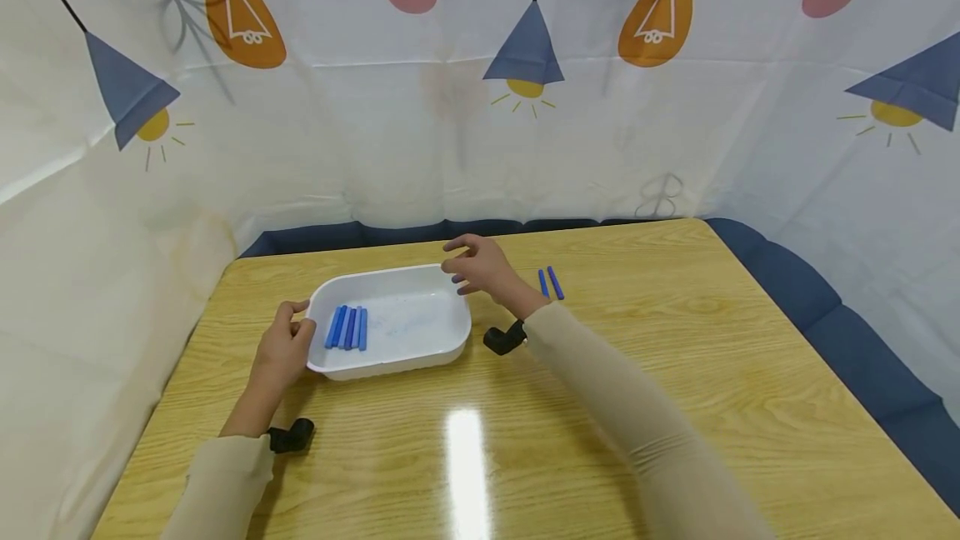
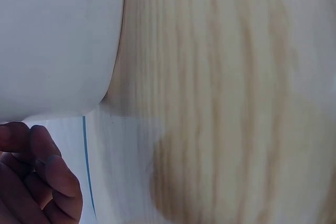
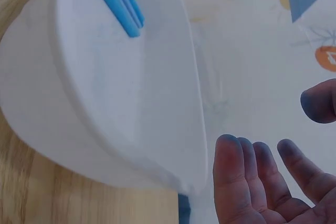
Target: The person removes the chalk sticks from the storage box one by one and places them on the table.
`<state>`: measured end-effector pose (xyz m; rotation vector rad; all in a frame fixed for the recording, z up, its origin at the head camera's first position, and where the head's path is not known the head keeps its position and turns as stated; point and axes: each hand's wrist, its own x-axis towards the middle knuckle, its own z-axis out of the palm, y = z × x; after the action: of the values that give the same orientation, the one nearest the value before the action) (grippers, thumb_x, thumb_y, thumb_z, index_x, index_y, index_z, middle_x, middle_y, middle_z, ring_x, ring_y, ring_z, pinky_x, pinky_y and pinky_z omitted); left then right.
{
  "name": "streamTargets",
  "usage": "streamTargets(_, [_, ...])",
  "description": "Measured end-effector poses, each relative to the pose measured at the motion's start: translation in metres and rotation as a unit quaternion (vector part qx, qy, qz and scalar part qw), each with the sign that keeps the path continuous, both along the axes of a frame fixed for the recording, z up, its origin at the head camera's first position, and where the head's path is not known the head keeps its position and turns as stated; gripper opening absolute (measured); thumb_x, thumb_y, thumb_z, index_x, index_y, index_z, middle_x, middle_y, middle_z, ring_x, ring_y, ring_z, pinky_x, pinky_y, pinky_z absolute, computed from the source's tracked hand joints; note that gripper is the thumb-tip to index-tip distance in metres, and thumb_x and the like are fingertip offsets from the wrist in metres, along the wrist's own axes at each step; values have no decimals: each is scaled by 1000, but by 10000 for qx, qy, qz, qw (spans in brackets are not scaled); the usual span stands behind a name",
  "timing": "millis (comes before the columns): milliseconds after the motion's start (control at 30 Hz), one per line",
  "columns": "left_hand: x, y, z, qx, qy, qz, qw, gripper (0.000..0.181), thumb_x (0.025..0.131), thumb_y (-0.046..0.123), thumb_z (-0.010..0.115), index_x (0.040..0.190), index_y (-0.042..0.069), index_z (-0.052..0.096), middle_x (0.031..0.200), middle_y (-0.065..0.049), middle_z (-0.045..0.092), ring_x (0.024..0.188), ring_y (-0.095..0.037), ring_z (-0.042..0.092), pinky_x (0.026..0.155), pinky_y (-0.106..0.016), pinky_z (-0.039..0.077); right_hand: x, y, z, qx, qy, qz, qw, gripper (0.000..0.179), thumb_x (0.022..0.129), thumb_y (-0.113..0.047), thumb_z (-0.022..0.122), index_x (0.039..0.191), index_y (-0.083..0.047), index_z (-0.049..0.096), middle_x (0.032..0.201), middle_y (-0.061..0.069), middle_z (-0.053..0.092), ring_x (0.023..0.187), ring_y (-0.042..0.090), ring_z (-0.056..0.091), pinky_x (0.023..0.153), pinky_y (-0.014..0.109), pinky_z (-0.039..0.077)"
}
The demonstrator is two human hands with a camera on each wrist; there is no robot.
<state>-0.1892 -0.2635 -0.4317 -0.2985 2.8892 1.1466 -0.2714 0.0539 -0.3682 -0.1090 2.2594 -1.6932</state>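
Note:
A white plastic tray sits toward the back left of the table. Inside it, at the left end, several blue sticks that look like chalk lie side by side; faint blue smudges mark the bottom. My left hand holds the tray's left end, thumb and fingers at the rim; the left wrist view shows its curled fingers against the tray's edge. Over the far right corner of the tray is my right hand, its fingers spread and nothing between them. The right wrist view shows its fingertips apart from the thumb.
Two more blue sticks lie on the wooden table to the right of the tray, partly behind my right wrist. Dark blue padding runs along the table's back and right edges. A white printed curtain hangs behind.

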Motion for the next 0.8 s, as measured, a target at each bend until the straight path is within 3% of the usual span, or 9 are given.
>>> streamTargets(300, [1,-1,0,111,6,-27,9999,53,98,33,31,146,10,31,114,-23,59,96,-30,53,75,-34,45,5,-27,0,-125,-108,185,9997,42,84,-18,68,125,-13,59,112,14,64,104,41,64,71,42,58])
streamTargets(533, [0,0,0,93,26,-61,9999,53,99,33,30,147,10,31,119,-25,59,99,-31,55,78,-35,47,9,-52,-2,-187,-121,277,9994,42,84,-17,69,124,-11,59,102,11,65,103,41,65,63,35,58])
streamTargets(800, [0,-2,-2,62,131,-65,9999,52,98,32,31,145,10,33,119,-26,60,98,-32,58,76,-36,49,15,-77,-11,-230,-214,297,9991,40,83,-17,70,122,-11,61,97,6,69,100,38,66,63,35,57])
